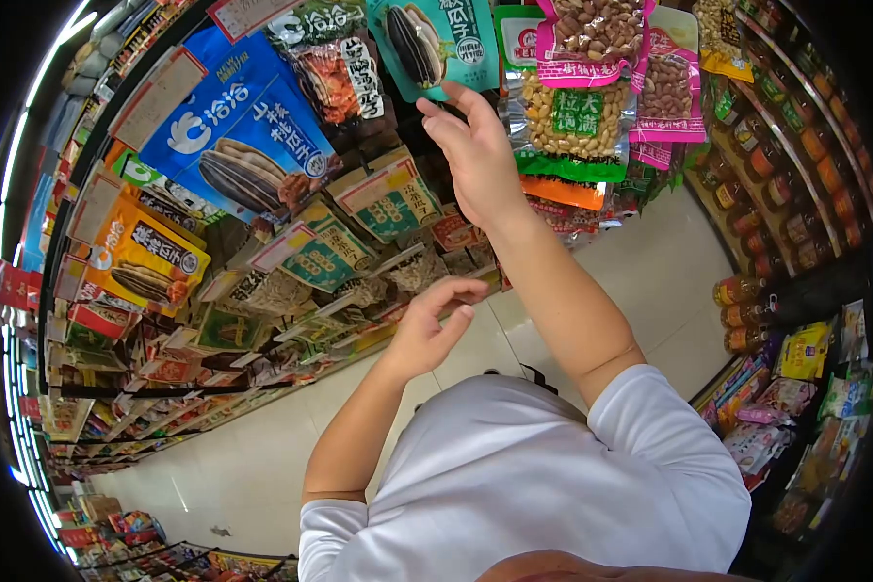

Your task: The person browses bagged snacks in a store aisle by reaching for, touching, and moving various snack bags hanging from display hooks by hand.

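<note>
My right hand [475, 150] is raised to the rack. Its fingertips are at the lower edge of a teal bag of sunflower seeds [432, 44], and I cannot tell whether they touch it. The fingers are bent and apart, with nothing between them. Lower down, my left hand [432, 325] hovers in front of the shelves, fingers loosely curved, thumb apart, holding nothing. To the left of my right hand hang a dark snack bag [335, 78] and a large blue bag of sunflower seeds [238, 136]. On its right are a clear bag of peanuts [567, 121] and pink-edged nut bags [669, 87].
An orange seed bag [145, 254] hangs farther left. Green-printed price cards [388, 199] stick out below the bags. Jars [747, 291] line the shelves on the right, above bright snack packets [805, 349]. Pale floor tiles [650, 276] lie below.
</note>
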`<state>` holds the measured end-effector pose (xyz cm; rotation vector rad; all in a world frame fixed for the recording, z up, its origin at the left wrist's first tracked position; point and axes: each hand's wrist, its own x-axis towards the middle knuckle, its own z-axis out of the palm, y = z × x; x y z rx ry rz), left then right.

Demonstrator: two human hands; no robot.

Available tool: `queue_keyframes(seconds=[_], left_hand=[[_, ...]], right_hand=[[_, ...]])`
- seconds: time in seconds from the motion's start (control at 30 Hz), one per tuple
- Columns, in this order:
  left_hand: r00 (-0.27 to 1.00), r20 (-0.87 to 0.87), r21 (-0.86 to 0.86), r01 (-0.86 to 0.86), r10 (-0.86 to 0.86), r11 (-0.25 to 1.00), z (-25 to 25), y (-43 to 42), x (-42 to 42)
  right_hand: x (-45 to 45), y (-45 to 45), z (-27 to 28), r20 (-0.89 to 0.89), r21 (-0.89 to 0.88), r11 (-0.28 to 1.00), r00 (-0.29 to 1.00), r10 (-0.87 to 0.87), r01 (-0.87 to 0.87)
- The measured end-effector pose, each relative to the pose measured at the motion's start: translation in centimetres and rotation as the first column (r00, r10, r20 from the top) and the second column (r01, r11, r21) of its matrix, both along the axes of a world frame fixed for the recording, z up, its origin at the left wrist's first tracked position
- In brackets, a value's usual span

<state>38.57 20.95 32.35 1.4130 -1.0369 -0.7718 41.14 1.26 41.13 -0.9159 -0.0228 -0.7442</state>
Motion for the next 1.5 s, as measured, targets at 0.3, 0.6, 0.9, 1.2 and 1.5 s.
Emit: queue_keyframes(seconds=[0.3, 0.6, 0.9, 1.2, 1.5], left_hand=[[0.984, 0.012, 0.166, 0.176, -0.180, 0.970, -4.3, 0.2, -4.1], [0.982, -0.031, 0.266, 0.187, -0.186, 0.946, -5.6, 0.3, -4.1], [0.979, -0.071, 0.308, 0.205, -0.192, 0.929, -6.1, 0.1, -4.1], [0.977, -0.080, 0.286, 0.212, -0.197, 0.935, -6.8, 0.2, -4.1], [0.980, -0.067, 0.277, 0.201, -0.190, 0.940, -7.0, 0.6, -4.3]], right_hand=[[-0.2, -1.0, -0.7, 0.021, -0.033, 0.999, 1.000, 0.017, -0.016], [-1.2, -1.5, 0.3, -0.010, -0.048, 0.999, 1.000, 0.020, -0.021], [-1.6, -1.6, 0.3, -0.021, -0.050, 0.999, 1.000, -0.003, 0.002], [-1.8, -1.4, 0.5, -0.022, -0.035, 0.999, 1.000, -0.001, 0.000], [-1.8, -1.6, -0.2, 0.021, -0.038, 0.999, 0.999, 0.034, -0.033]])
